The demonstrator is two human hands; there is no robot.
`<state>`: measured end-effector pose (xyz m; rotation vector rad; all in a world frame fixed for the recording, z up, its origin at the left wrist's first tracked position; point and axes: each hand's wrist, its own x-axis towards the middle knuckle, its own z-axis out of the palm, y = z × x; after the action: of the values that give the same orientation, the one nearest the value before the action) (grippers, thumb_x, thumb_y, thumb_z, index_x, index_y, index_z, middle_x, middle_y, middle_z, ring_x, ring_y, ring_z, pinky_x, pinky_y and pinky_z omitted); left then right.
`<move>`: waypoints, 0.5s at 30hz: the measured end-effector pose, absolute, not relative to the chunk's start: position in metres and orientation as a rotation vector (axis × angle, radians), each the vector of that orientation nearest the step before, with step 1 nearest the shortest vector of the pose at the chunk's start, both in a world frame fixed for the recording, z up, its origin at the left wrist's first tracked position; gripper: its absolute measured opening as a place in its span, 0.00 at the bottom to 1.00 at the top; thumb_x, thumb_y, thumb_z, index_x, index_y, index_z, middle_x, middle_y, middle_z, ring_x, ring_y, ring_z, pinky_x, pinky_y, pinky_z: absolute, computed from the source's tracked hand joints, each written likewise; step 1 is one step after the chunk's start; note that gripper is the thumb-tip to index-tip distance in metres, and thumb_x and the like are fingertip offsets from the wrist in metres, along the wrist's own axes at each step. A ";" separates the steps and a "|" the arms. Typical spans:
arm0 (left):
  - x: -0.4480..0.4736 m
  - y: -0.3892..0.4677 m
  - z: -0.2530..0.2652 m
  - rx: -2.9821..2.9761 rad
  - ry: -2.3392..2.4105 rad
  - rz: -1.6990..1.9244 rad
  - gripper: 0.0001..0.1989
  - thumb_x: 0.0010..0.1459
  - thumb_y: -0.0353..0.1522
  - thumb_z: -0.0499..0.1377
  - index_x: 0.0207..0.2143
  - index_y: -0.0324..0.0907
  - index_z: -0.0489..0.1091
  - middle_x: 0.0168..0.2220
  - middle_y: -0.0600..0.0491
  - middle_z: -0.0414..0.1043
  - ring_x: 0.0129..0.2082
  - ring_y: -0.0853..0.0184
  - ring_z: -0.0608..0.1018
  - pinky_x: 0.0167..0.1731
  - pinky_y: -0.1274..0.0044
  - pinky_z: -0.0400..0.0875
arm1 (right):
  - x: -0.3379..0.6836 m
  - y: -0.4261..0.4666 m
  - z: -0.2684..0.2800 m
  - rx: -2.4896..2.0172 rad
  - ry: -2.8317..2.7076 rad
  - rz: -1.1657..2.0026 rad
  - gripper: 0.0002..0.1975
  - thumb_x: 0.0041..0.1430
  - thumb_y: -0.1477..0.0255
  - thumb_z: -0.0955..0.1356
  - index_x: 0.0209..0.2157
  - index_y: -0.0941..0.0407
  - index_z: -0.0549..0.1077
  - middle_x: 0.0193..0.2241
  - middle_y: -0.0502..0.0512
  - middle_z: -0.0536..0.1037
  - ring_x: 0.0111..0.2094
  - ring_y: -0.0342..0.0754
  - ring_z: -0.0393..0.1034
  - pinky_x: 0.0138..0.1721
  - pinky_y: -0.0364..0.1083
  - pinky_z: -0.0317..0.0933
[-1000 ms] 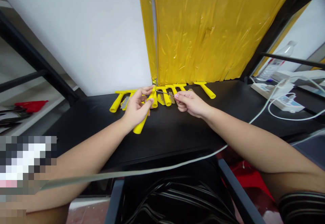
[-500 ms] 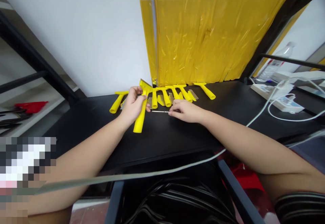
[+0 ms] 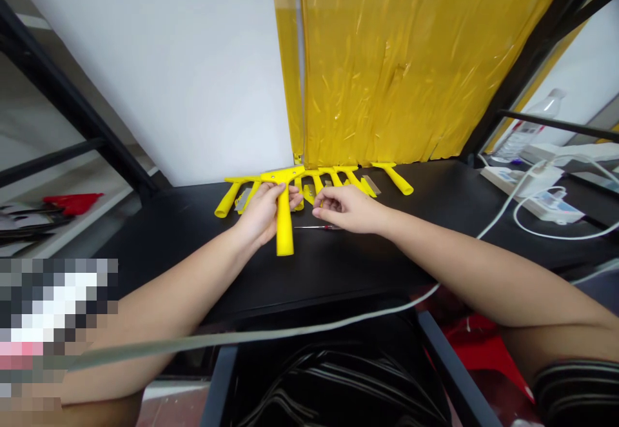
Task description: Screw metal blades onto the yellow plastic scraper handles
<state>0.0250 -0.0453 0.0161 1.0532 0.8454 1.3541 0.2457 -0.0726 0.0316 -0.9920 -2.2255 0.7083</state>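
A yellow T-shaped scraper (image 3: 284, 220) is gripped in my left hand (image 3: 261, 214), its hollow handle pointing down toward me. Two small screws show on its wide head, along with a thin grey blade edge. My right hand (image 3: 345, 208) is just to the right, its fingers loosely curved and slightly apart, with nothing visible between them. Just below those fingers, a thin metal rod like a slim screwdriver (image 3: 312, 227) lies on the black tabletop. Behind both hands is a row of more yellow scrapers (image 3: 399, 180), partly hidden by my hands.
Loose grey blade plates (image 3: 371, 185) lie among the scrapers. A white power strip (image 3: 536, 198) with cables sits at the right, and a clear bottle (image 3: 527, 127) stands behind it. A white cable (image 3: 290, 333) crosses in front of me. Yellow film (image 3: 387, 59) covers the back panel.
My left hand has turned the scraper so its head faces me more squarely. The thin rod, earlier at my right fingertips, now lies lower, below my right hand, whose fingers have loosened.
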 end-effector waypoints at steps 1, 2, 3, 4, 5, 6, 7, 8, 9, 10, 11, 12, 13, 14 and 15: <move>0.027 -0.048 0.018 1.012 0.830 1.330 0.05 0.65 0.28 0.63 0.40 0.41 0.68 0.37 0.46 0.79 0.37 0.61 0.85 0.42 0.66 0.86 | 0.241 -0.076 0.036 -0.983 -2.236 0.738 0.10 0.67 0.63 0.71 0.40 0.55 0.75 0.28 0.50 0.77 0.28 0.46 0.70 0.33 0.46 0.62; 0.028 -0.050 0.019 0.977 0.819 1.296 0.04 0.65 0.28 0.62 0.42 0.40 0.69 0.39 0.44 0.80 0.39 0.60 0.85 0.44 0.65 0.86 | 0.236 -0.080 0.039 -0.988 -2.252 0.751 0.11 0.66 0.62 0.72 0.41 0.55 0.74 0.29 0.51 0.78 0.29 0.47 0.71 0.33 0.47 0.63; 0.029 -0.052 0.020 0.954 0.811 1.259 0.05 0.66 0.29 0.61 0.44 0.39 0.70 0.39 0.43 0.80 0.40 0.59 0.85 0.44 0.64 0.86 | 0.231 -0.084 0.043 -1.010 -2.269 0.753 0.12 0.66 0.61 0.72 0.42 0.55 0.74 0.31 0.52 0.79 0.29 0.47 0.72 0.33 0.47 0.64; 0.030 -0.054 0.021 0.948 0.804 1.225 0.05 0.67 0.29 0.61 0.45 0.38 0.71 0.40 0.43 0.80 0.40 0.58 0.85 0.44 0.63 0.86 | 0.226 -0.088 0.045 -1.050 -2.283 0.743 0.15 0.65 0.60 0.73 0.44 0.55 0.73 0.33 0.53 0.80 0.30 0.48 0.73 0.33 0.47 0.64; 0.030 -0.056 0.021 0.945 0.795 1.201 0.06 0.68 0.30 0.61 0.46 0.38 0.72 0.40 0.42 0.80 0.41 0.58 0.85 0.44 0.63 0.86 | 0.221 -0.092 0.047 -1.100 -2.295 0.717 0.18 0.63 0.58 0.74 0.46 0.55 0.73 0.34 0.55 0.81 0.31 0.49 0.73 0.33 0.48 0.63; 0.031 -0.058 0.022 0.943 0.782 1.190 0.06 0.68 0.30 0.61 0.46 0.38 0.72 0.40 0.43 0.81 0.40 0.58 0.85 0.44 0.63 0.86 | 0.217 -0.095 0.048 -1.148 -2.303 0.675 0.21 0.62 0.57 0.75 0.48 0.55 0.72 0.36 0.56 0.81 0.31 0.50 0.74 0.32 0.48 0.63; 0.032 -0.059 0.022 0.940 0.761 1.190 0.05 0.69 0.30 0.61 0.45 0.38 0.73 0.40 0.43 0.81 0.41 0.59 0.85 0.45 0.64 0.86 | 0.213 -0.098 0.048 -1.188 -2.305 0.619 0.24 0.61 0.55 0.75 0.50 0.56 0.71 0.36 0.57 0.82 0.32 0.51 0.74 0.32 0.48 0.62; 0.033 -0.061 0.022 0.934 0.734 1.198 0.04 0.69 0.29 0.61 0.44 0.39 0.73 0.41 0.44 0.81 0.42 0.60 0.85 0.46 0.64 0.86 | 0.210 -0.100 0.047 -1.219 -2.300 0.559 0.27 0.60 0.54 0.75 0.52 0.56 0.71 0.36 0.57 0.82 0.32 0.52 0.74 0.32 0.49 0.61; 0.034 -0.063 0.023 0.926 0.705 1.212 0.03 0.69 0.29 0.61 0.44 0.39 0.72 0.42 0.44 0.81 0.43 0.60 0.85 0.48 0.65 0.85 | 0.208 -0.101 0.046 -1.242 -2.289 0.506 0.28 0.59 0.55 0.76 0.53 0.57 0.70 0.35 0.57 0.81 0.31 0.52 0.74 0.31 0.49 0.60; 0.035 -0.065 0.023 0.918 0.681 1.231 0.02 0.69 0.28 0.61 0.43 0.39 0.72 0.43 0.45 0.81 0.45 0.61 0.85 0.50 0.65 0.84 | 0.207 -0.102 0.045 -1.260 -2.277 0.470 0.26 0.59 0.56 0.75 0.52 0.57 0.70 0.34 0.57 0.81 0.31 0.52 0.73 0.31 0.48 0.60; 0.035 -0.066 0.024 0.914 0.660 1.249 0.02 0.69 0.27 0.61 0.43 0.39 0.72 0.45 0.45 0.81 0.48 0.61 0.85 0.53 0.66 0.83 | 0.207 -0.103 0.044 -1.272 -2.266 0.451 0.23 0.59 0.58 0.75 0.50 0.56 0.71 0.33 0.55 0.81 0.30 0.51 0.73 0.31 0.48 0.60; 0.036 -0.068 0.024 0.918 0.644 1.261 0.03 0.68 0.26 0.62 0.44 0.39 0.71 0.46 0.46 0.81 0.50 0.61 0.84 0.55 0.65 0.82 | 0.208 -0.104 0.043 -1.282 -2.258 0.446 0.18 0.59 0.61 0.74 0.46 0.56 0.73 0.32 0.54 0.81 0.30 0.50 0.73 0.30 0.47 0.59; 0.037 -0.069 0.024 0.929 0.628 1.265 0.06 0.67 0.26 0.64 0.44 0.40 0.71 0.47 0.46 0.81 0.52 0.61 0.84 0.58 0.65 0.80 | 0.209 -0.104 0.043 -1.294 -2.251 0.448 0.13 0.59 0.64 0.73 0.42 0.55 0.73 0.31 0.53 0.80 0.29 0.49 0.73 0.30 0.47 0.59; 0.037 -0.070 0.023 0.943 0.615 1.260 0.09 0.65 0.25 0.66 0.45 0.40 0.70 0.48 0.47 0.81 0.54 0.61 0.83 0.61 0.64 0.78 | 0.212 -0.105 0.043 -1.307 -2.242 0.449 0.09 0.58 0.65 0.72 0.38 0.55 0.73 0.29 0.52 0.80 0.29 0.48 0.72 0.30 0.46 0.59; 0.037 -0.070 0.022 0.958 0.603 1.247 0.13 0.63 0.24 0.68 0.46 0.41 0.69 0.49 0.48 0.81 0.54 0.62 0.83 0.63 0.64 0.76 | 0.217 -0.105 0.045 -1.324 -2.226 0.441 0.07 0.58 0.66 0.72 0.35 0.55 0.74 0.28 0.51 0.79 0.28 0.47 0.72 0.30 0.46 0.59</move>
<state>0.0367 -0.0702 0.0224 0.9582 0.6031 1.2473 0.2169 -0.1048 0.0446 -1.3238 -2.2264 0.4415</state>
